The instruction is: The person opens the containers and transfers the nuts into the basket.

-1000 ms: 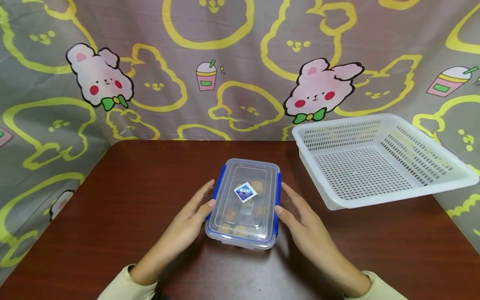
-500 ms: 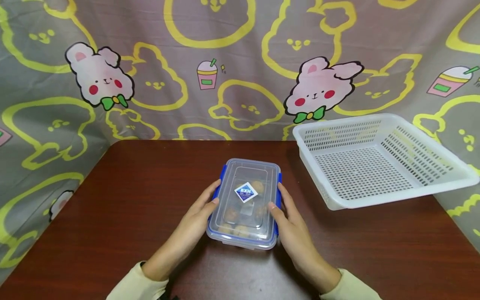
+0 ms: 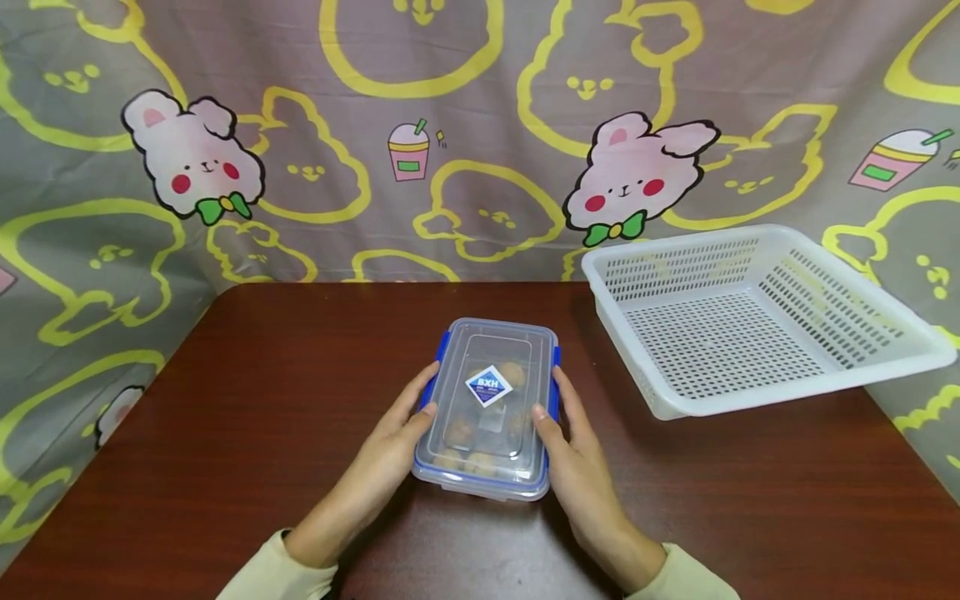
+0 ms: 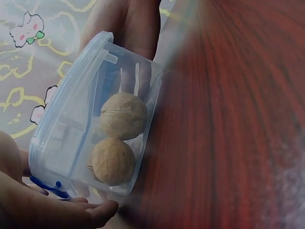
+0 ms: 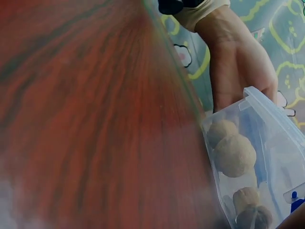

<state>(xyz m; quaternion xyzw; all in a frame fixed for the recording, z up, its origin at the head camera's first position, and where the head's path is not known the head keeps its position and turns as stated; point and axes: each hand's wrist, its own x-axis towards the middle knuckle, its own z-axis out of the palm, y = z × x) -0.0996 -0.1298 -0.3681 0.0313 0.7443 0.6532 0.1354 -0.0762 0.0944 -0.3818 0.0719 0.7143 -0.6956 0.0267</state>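
Observation:
A clear plastic container (image 3: 487, 408) with blue side clips and a lid sticker sits on the dark wooden table (image 3: 247, 392). It holds several walnuts (image 4: 123, 116), also seen through its wall as walnuts (image 5: 234, 155) in the right wrist view. My left hand (image 3: 411, 417) grips its left side, thumb on the lid edge. My right hand (image 3: 558, 421) grips the right side the same way, thumb on the lid. In the left wrist view the container (image 4: 81, 124) fills the frame with my left hand (image 4: 43, 210) below it.
A white perforated plastic basket (image 3: 780, 250) stands at the back right with nothing in it, overhanging the table's right edge. A cartoon rabbit curtain (image 3: 480, 133) hangs behind the table and down its left side.
Both hands closed in from beside the container onto its sides, and their thumbs came up onto the lid. The container stayed where it was.

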